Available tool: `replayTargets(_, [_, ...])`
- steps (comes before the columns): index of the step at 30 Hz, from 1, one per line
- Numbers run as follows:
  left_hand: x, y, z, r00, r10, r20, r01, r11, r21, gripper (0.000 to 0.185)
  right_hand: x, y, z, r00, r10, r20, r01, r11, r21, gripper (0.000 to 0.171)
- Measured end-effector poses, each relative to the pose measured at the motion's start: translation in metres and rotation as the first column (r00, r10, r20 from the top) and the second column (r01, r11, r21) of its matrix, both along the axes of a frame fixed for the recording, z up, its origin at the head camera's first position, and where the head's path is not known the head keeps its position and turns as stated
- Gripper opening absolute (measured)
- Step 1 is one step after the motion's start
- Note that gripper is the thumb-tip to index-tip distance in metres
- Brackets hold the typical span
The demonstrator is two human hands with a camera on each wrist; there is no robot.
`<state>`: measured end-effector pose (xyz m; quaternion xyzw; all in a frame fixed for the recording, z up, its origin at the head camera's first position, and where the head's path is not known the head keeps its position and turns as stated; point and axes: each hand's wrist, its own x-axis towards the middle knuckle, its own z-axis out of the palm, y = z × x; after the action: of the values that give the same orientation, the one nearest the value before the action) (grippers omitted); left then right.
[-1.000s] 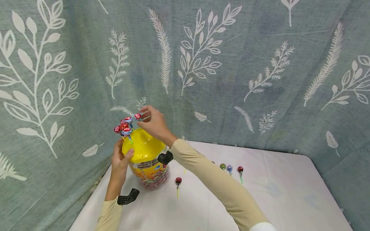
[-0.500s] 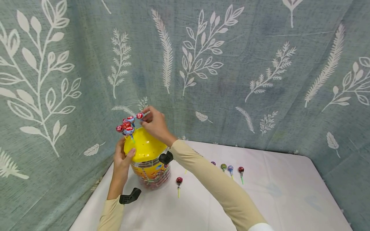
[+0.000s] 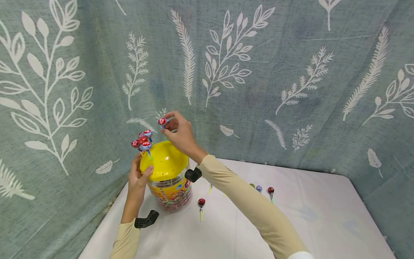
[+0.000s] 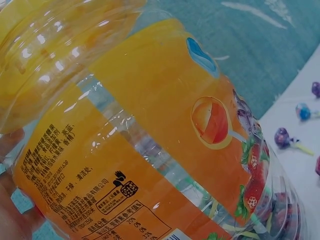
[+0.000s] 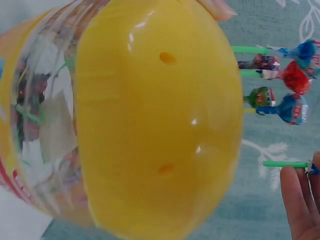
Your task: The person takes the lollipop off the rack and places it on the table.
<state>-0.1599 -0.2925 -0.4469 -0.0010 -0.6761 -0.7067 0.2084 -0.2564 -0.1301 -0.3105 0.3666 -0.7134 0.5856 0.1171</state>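
Note:
My left hand [image 3: 137, 180] grips the side of a clear candy jar [image 3: 173, 196], its thumb against the domed yellow lid [image 3: 165, 163]. Several wrapped lollipops [image 3: 142, 141] stand with their sticks in the lid's left part. Over the lid, my right hand [image 3: 181, 133] pinches a red-and-blue lollipop [image 3: 161, 121] near its head. Its green stick [image 5: 285, 164] points at the lid in the right wrist view, apart from it. Small holes [image 5: 167, 58] dot the dome there. The left wrist view shows the jar's orange printed label [image 4: 150, 100] and lollipops inside the jar.
A dark red lollipop [image 3: 201, 202] lies on the white table [image 3: 323, 223] right of the jar. Several more lie farther right, such as a red one [image 3: 270, 190], some partly behind the right sleeve [image 3: 245, 201]. A leaf-patterned curtain [image 3: 239, 90] rises behind.
My right hand has lifted slightly, away from the cluster of lollipops, and its lollipop has turned head-up. The left hand keeps its grip on the jar.

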Motion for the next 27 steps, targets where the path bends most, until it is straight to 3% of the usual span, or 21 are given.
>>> replayTargets(6, [0.001, -0.001, 0.001, 1.0, -0.002, -0.003, 0.002, 1.0, -0.001, 0.062, 0.004, 0.016, 0.004, 1.0, -0.003, -0.024, 0.004, 1.0, 0.007, 0.032])
replayTargets(27, [0.0, 0.002, 0.001, 1.0, 0.013, 0.022, -0.013, 1.0, -0.019, 0.063, 0.019, 0.061, -0.003, 0.998, -0.019, 0.059, 0.02, 1.0, -0.015, 0.032])
